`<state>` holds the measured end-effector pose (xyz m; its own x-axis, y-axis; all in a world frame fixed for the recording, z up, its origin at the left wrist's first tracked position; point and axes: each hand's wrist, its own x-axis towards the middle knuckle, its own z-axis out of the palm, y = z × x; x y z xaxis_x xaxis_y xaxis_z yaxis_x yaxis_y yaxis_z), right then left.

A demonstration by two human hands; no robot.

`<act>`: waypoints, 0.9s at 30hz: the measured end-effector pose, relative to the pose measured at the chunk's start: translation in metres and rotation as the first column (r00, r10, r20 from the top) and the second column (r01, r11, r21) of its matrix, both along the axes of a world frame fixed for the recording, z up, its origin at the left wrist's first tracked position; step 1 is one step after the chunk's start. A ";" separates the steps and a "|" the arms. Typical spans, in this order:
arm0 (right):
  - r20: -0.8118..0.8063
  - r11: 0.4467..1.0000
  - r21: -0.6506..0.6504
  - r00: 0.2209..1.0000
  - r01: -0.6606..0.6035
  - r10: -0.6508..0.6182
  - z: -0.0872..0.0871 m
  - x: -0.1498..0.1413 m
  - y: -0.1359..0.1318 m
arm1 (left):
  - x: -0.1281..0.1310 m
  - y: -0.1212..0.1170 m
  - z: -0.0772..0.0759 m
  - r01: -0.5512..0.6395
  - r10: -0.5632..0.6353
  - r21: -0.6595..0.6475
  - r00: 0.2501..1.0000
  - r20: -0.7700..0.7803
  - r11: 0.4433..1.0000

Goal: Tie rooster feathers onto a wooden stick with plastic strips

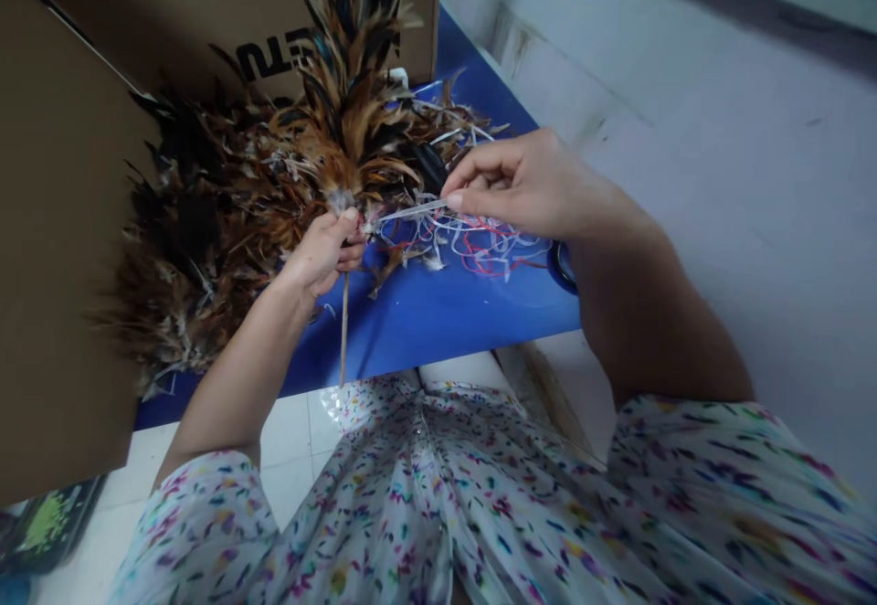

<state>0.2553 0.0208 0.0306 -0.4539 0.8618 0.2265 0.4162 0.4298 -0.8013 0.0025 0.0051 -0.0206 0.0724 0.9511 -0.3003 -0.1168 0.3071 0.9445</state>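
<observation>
My left hand [327, 253] is closed round the stick of a feather duster [346, 121]. Brown and black feathers fan upward above the fist, and the thin bare stick [344, 331] sticks out below it. Between the thumb and fingers of my right hand [511, 185] is pinched a whitish plastic strip [415, 210]. That strip runs taut and nearly level to the base of the feathers, beside my left thumb. Beneath the right hand lies a tangle of pink and white strings [483, 244].
A heap of loose brown feathers [233, 194] covers the left and back of the blue table [438, 313]. Cardboard boxes [55, 221] stand at the left and behind. A pale wall [740, 175] rises on the right. Near the right forearm sits a dark round object [563, 265], partly hidden.
</observation>
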 end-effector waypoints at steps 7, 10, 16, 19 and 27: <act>-0.030 0.998 0.021 0.998 0.060 -0.059 -0.027 0.028 0.012 | -0.011 -0.002 0.012 -0.110 0.109 0.026 0.993 0.047 0.994; -0.015 0.998 -0.046 0.999 0.045 -0.046 -0.050 0.036 0.018 | -0.014 -0.005 0.014 -0.135 0.134 0.010 0.988 0.072 0.991; 0.110 0.996 -0.073 0.993 0.053 -0.045 -0.081 0.061 0.032 | -0.019 -0.006 0.003 -0.140 0.141 -0.012 0.984 0.110 0.990; 0.321 0.998 0.023 0.945 0.065 -0.068 -0.086 0.074 0.035 | -0.023 -0.006 -0.002 -0.148 0.147 -0.006 0.981 0.128 0.989; 0.561 0.940 0.316 0.825 -0.127 -0.077 -0.096 0.031 0.027 | -0.027 -0.011 -0.010 -0.151 0.153 -0.022 0.975 0.159 0.988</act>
<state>0.2867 0.0479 -0.0653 -0.6089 0.7699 0.1910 0.7302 0.6380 -0.2444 -0.0243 -0.0062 -0.0301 -0.0248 0.9517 -0.3060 -0.3117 0.2834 0.9069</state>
